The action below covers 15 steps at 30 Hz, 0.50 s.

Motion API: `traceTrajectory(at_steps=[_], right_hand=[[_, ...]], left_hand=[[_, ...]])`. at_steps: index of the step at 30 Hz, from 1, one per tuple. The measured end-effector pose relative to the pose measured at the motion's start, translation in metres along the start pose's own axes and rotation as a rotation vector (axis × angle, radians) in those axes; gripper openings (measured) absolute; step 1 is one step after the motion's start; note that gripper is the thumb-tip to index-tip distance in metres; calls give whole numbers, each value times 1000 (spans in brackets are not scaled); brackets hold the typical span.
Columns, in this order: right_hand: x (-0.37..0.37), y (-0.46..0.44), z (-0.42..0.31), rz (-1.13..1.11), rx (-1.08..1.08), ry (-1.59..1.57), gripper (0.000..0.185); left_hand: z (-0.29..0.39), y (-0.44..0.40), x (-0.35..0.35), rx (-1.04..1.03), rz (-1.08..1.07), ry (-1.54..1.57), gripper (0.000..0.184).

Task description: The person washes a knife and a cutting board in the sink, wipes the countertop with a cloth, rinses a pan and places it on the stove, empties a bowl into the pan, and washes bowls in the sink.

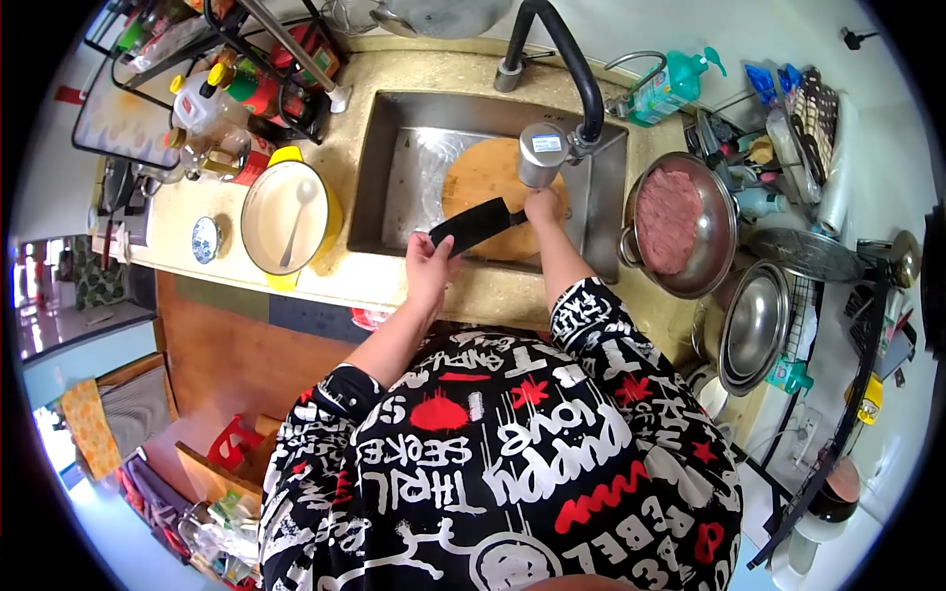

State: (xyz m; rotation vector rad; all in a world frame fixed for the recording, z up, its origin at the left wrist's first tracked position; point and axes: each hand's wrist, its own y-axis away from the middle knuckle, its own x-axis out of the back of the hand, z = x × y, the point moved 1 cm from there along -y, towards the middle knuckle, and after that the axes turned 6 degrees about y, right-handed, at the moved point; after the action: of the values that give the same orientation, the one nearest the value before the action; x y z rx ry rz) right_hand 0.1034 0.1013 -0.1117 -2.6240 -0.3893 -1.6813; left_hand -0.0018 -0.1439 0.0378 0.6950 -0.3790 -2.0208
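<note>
A black-bladed kitchen knife point(473, 227) with a broad, cleaver-like blade is held over the front part of the sink point(394, 222). My right hand point(541, 209) is closed round its handle, just below the tap head point(544, 156). At the other end, my left hand point(430, 264) pinches the blade's end between thumb and fingers. Below the knife, a round wooden cutting board point(478, 175) lies in the sink, partly hidden by the knife, the tap head and my right hand. Whether water is running I cannot tell.
Left of the sink stand a yellow pot point(333, 222) with a spoon inside and a small blue-and-white dish point(206, 239). At right are a steel pan of minced meat point(670, 222), stacked steel bowls point(757, 325) and a green soap bottle point(666, 89). Bottles point(212, 108) crowd the back left.
</note>
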Motion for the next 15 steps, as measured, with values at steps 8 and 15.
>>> traceTrajectory(at_steps=[8, 15], right_hand=[[112, 41, 5, -565, 229, 326, 67], [163, 66, 8, -260, 437, 209, 45]], left_hand=[[1, -76, -6, 272, -8, 95, 15], [-14, -137, -35, 296, -128, 212, 32]])
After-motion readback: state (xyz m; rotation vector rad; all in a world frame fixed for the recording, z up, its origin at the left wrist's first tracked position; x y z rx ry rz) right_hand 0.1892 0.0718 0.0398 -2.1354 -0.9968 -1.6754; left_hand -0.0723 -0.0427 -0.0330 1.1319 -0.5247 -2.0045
